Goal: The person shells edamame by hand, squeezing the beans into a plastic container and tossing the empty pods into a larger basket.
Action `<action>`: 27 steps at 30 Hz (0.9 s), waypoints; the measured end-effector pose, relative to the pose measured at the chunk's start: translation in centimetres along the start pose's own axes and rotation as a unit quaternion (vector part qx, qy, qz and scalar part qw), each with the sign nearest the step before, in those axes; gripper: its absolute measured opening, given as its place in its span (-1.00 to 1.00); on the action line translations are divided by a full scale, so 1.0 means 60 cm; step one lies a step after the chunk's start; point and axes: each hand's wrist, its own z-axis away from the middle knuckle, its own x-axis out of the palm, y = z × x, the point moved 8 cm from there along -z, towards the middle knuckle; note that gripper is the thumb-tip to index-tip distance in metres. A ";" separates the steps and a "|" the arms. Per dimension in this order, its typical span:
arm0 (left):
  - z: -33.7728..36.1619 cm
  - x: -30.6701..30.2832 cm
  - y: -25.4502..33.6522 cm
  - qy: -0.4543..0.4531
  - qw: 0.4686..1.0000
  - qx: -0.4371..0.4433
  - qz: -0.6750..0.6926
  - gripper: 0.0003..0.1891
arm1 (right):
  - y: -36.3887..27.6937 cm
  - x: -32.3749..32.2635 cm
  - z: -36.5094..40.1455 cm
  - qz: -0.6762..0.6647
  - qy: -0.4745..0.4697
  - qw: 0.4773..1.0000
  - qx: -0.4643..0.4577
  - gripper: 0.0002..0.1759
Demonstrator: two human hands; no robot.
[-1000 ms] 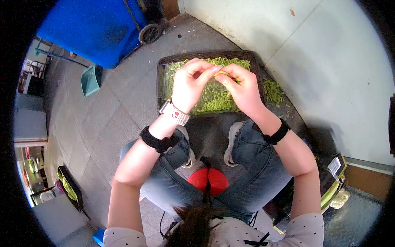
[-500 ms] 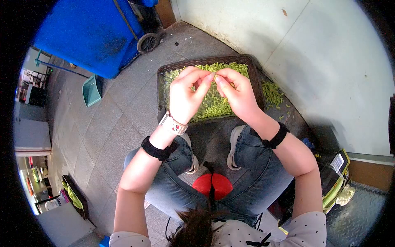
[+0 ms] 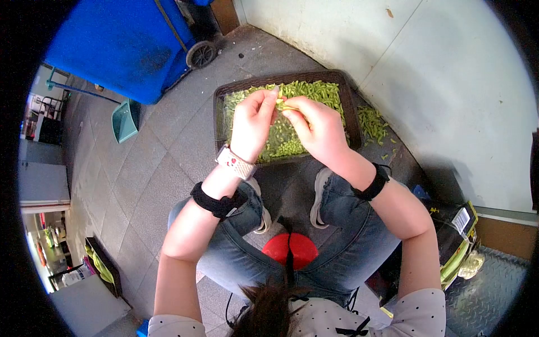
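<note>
Over a dark brown basket tray [image 3: 353, 123], my left hand [image 3: 252, 123] and my right hand [image 3: 323, 128] meet fingertip to fingertip. Pinched between them is a green edamame pod [image 3: 283, 105], partly covered by the fingers. Both hands are closed, thumbs against forefingers. Unopened-looking pods [image 3: 323, 94] fill the far side of the tray. Nearer to me lie loose shelled beans [image 3: 287, 147], on what looks like clear plastic. My left wrist carries a patterned watch band and a black strap; a black strap circles the right wrist.
More pods [image 3: 371, 124] lie on the tiled floor between the tray and the pale wall [image 3: 449, 84]. A blue wheeled bin [image 3: 118, 50] and a green dustpan [image 3: 124, 122] stand at upper left. Between my legs is a red seat [image 3: 297, 250]. Boxed goods [image 3: 457, 224] sit at right.
Both hands have shifted slightly to the left. The right hand has turned, its fingers now pointing more leftward, and more of the pod shows between the fingertips.
</note>
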 end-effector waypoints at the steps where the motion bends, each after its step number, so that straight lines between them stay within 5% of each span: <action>1: -0.004 0.007 -0.021 -0.022 0.994 -0.046 0.098 -0.79 | -0.008 0.000 -0.001 0.055 -0.007 0.997 -0.044 -0.87; 5: 0.001 0.026 -0.061 -0.027 0.948 -0.156 0.275 -0.78 | -0.027 0.018 0.009 0.203 -0.060 0.966 -0.150 -0.82; 12: -0.012 0.013 -0.067 -0.068 0.984 -0.088 0.142 -0.79 | -0.038 0.030 0.011 0.317 -0.106 0.922 -0.197 -0.83; 17: -0.002 0.027 -0.073 -0.071 0.941 -0.154 0.294 -0.77 | -0.038 0.035 0.011 0.376 -0.102 0.895 -0.215 -0.84; 23: 0.001 0.029 -0.063 -0.111 0.941 -0.151 0.282 -0.72 | -0.043 0.025 0.013 0.342 -0.083 0.909 -0.221 -0.84; 27: -0.001 0.022 -0.061 -0.079 0.957 -0.145 0.240 -0.74 | 0.002 0.009 0.003 0.165 -0.065 0.980 -0.086 -0.87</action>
